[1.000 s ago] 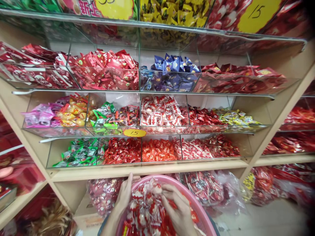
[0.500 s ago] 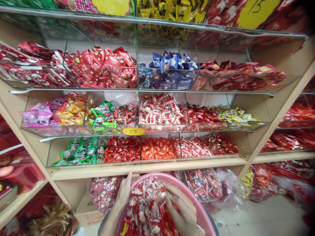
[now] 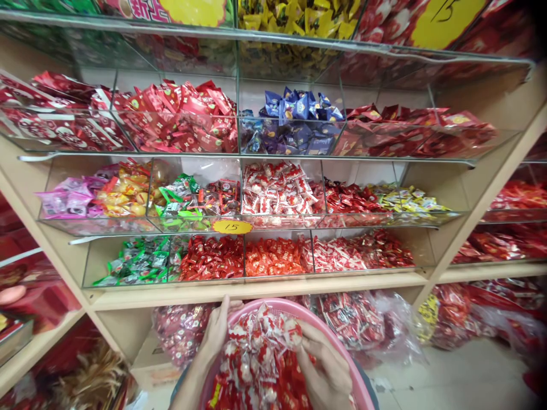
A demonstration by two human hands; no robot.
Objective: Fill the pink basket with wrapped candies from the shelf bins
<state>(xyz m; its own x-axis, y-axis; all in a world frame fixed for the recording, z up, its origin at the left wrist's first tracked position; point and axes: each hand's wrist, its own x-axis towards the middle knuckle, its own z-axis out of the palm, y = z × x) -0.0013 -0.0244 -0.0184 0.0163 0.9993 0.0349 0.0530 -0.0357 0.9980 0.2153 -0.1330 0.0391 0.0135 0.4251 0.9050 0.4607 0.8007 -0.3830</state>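
Note:
A pink plastic basket (image 3: 356, 370) stands low in front of me, with red-and-white wrapped candies (image 3: 256, 347) heaped over red-wrapped ones. My left hand (image 3: 217, 329) rests against the basket's left side, its fingers stretched forward near the rim; no candy shows in it. At the right of the heap, my right hand (image 3: 327, 364) curls inside the basket. Its thumb and fingers are on a clear wrapper with a round red-and-white candy (image 3: 293, 332). The lower fingers are partly hidden, so other candies in that hand cannot be made out.
Wooden shelving (image 3: 260, 291) with clear divided bins of candy rises just beyond the basket. A yellow price tag (image 3: 232, 226) hangs on a bin front. Under the lowest shelf lie filled candy bags (image 3: 350, 319) and a cardboard box (image 3: 156, 359).
My right hand has moved slightly to the right, and the round candy at its fingertips has shifted with it. The left hand and the basket stay nearly in place.

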